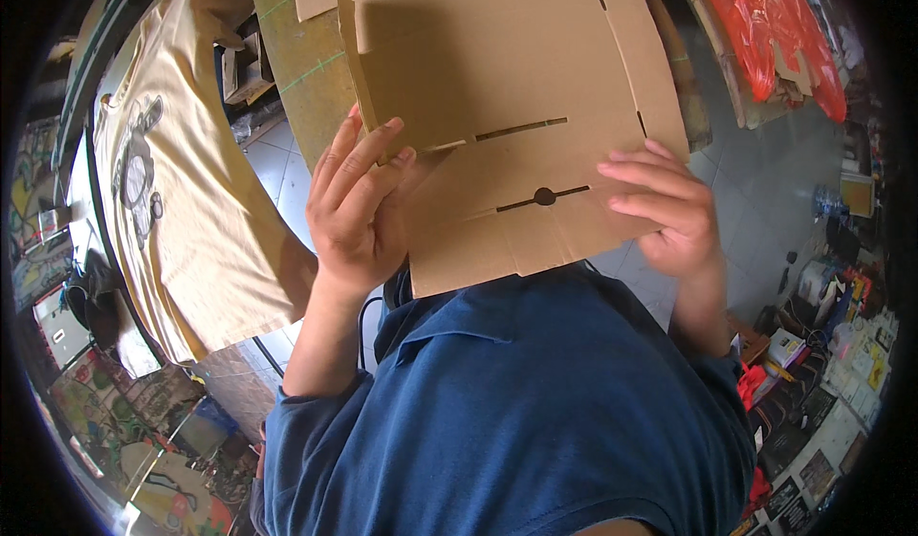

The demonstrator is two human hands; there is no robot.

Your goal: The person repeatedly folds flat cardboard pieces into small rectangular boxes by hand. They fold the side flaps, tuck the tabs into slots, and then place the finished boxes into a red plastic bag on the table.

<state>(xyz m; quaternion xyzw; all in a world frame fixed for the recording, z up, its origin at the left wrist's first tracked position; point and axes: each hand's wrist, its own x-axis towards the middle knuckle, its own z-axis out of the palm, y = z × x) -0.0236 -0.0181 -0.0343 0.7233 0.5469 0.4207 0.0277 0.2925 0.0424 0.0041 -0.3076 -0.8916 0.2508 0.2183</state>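
A partly folded brown cardboard box blank lies in front of me, its near panel reaching to my shirt. That panel carries cut slots and a small round hole. On the left, a side flap stands raised along its crease. My left hand closes around the near end of this flap, fingers on its outer side. My right hand grips the near panel's right edge, fingers lying on top; its thumb is hidden beneath the board.
A worn work table supports the cardboard. To the left hangs a cream printed T-shirt. Red plastic film covers stacked cardboard at the far right. Cluttered goods sit at the lower right, above a tiled floor.
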